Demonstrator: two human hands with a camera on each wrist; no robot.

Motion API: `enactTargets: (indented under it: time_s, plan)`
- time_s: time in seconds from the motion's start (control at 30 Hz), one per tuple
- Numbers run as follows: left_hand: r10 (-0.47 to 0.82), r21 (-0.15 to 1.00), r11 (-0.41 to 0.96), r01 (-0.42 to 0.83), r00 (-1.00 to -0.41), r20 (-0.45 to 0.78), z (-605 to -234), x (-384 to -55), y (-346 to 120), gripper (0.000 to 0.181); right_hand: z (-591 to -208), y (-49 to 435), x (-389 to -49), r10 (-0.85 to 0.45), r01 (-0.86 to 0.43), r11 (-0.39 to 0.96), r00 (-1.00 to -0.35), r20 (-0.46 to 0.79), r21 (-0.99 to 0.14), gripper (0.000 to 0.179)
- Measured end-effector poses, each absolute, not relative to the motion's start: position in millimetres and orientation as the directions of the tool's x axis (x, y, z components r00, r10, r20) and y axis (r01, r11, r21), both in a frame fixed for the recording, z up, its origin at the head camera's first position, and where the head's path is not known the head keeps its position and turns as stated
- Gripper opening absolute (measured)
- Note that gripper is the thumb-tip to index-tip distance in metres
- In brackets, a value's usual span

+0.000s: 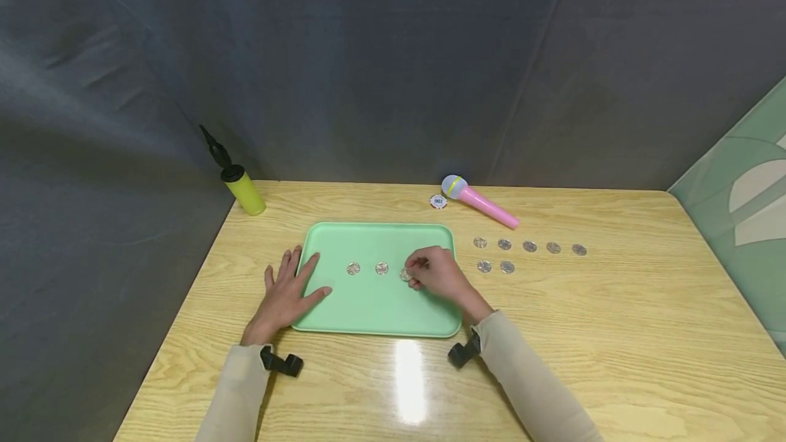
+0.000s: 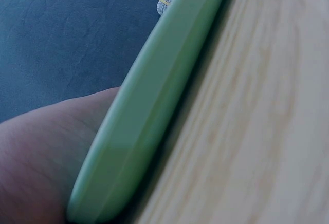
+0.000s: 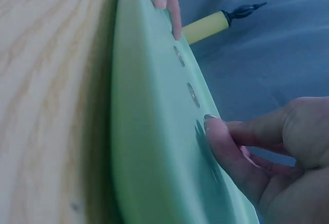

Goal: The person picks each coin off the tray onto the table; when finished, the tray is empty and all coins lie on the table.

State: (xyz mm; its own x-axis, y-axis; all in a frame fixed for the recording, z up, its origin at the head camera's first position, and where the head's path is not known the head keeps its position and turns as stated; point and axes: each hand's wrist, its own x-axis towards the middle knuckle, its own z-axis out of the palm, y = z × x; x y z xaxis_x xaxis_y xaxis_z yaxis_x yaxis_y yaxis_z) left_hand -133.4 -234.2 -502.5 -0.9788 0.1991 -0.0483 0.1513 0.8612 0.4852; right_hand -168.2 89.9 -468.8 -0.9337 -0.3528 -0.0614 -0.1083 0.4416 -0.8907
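My right hand [image 1: 437, 273] pinches a silver coin [image 1: 404, 275] between thumb and fingertips, low over the right part of a mint-green tray [image 1: 381, 322]. In the right wrist view only the edge of that coin [image 3: 209, 116] shows past the thumb. Two more silver coins, a left one [image 1: 353, 269] and a middle one [image 1: 382, 269], lie flat on the tray in line with it. Spread out, my left hand [image 1: 287, 295] rests across the tray's left rim, fingers straight. The left wrist view shows the tray's side [image 2: 149, 100] with part of the hand behind it.
Right of the tray, several silver coins [image 1: 530, 246] lie in two rows on the wooden table [image 1: 614, 333]. Behind them are a pink toy microphone [image 1: 488, 207] and a white poker chip [image 1: 438, 202]. A yellow hand pump [image 1: 247, 194] stands at the back left, near the dark curtain [image 1: 368, 74].
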Motion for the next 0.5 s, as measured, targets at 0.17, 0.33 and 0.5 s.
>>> enactTargets:
  time_s: [0.17, 0.33, 0.5]
  plan:
    - [0.199, 0.48, 0.864, 0.152, -0.979, -0.047, -501.7, -133.7, -234.0, 0.082, -467.3, 98.4, -169.4, -0.335, -0.069, 0.399, -0.939, -0.076, -0.914, 0.011]
    - [0.196, 0.493, 0.857, 0.148, -0.98, -0.045, -500.7, -133.6, -233.2, 0.082, -464.6, 108.9, -170.8, -0.29, -0.02, 0.398, -0.951, -0.106, -0.917, 0.011]
    - [0.196, 0.492, 0.858, 0.149, -0.98, -0.045, -502.2, -133.4, -233.5, 0.081, -464.0, 123.2, -171.6, -0.262, 0.016, 0.383, -0.957, -0.126, -0.924, 0.013]
